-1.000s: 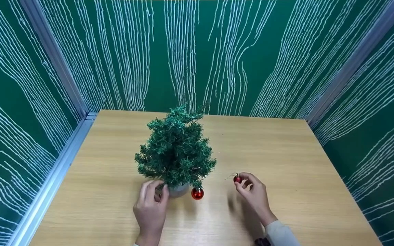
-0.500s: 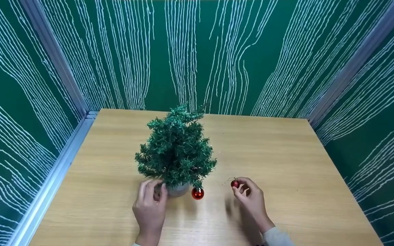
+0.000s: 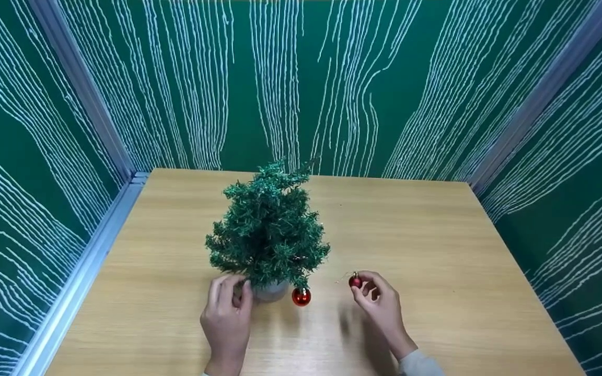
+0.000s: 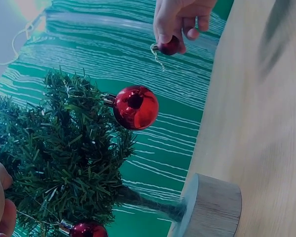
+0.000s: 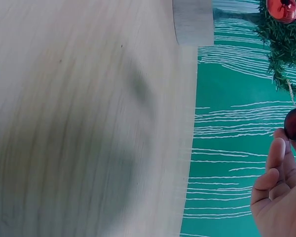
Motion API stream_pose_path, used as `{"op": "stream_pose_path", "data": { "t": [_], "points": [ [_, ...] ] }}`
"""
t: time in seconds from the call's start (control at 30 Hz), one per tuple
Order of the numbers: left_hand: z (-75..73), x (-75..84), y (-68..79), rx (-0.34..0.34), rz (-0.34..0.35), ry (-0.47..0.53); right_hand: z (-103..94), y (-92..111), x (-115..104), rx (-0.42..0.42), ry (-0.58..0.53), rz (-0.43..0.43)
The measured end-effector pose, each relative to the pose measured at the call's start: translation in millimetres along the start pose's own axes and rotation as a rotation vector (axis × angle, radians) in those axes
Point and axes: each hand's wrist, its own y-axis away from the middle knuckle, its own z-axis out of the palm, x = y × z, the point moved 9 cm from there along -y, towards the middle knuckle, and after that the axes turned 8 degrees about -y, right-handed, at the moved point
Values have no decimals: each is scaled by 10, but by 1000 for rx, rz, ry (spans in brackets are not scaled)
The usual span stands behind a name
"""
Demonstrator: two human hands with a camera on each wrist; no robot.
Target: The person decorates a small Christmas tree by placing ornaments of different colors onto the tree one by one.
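Observation:
A small artificial Christmas tree point(image 3: 269, 224) stands upright in a pale round base point(image 3: 271, 292). At its lower left, my left hand point(image 3: 225, 318) has thumb and fingers bent round a branch tip. A shiny red bauble point(image 3: 301, 297) hangs from the lower right branches. Below the left fingers point(image 4: 5, 217), another red bauble point(image 4: 89, 229) shows in the left wrist view, hidden in the head view. My right hand point(image 3: 382, 303) pinches a smaller dark red bauble point(image 3: 355, 281) above the table, right of the tree and apart from it. Its thin string point(image 4: 159, 60) dangles loose.
The wooden table point(image 3: 426, 235) stretches around the tree. Green walls point(image 3: 411, 94) with white wavy lines enclose it at the back and sides, with grey metal posts point(image 3: 79, 83) at the corners.
My right hand has moved slightly left and towards me with the small bauble, nearer the tree. The left hand has barely shifted, and the tree stays in place.

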Motion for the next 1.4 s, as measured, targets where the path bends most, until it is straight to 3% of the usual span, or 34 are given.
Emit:
{"op": "stream_pose_path", "data": {
  "t": [0.17, 0.4, 0.57, 1.4],
  "points": [
    [-2, -10, -5, 8, -12, -7, 10, 19, -112, 16, 9, -2],
    [5, -50, -21, -8, -36, -34, 4, 43, -501, 2, 9, -61],
    [-6, -96, -44, -34, -63, -51, 17, 80, -534, -2, 2, -85],
    [-51, -207, -106, -35, -89, -69, 120, 134, -616, -23, -35, -88]
  ]
}}
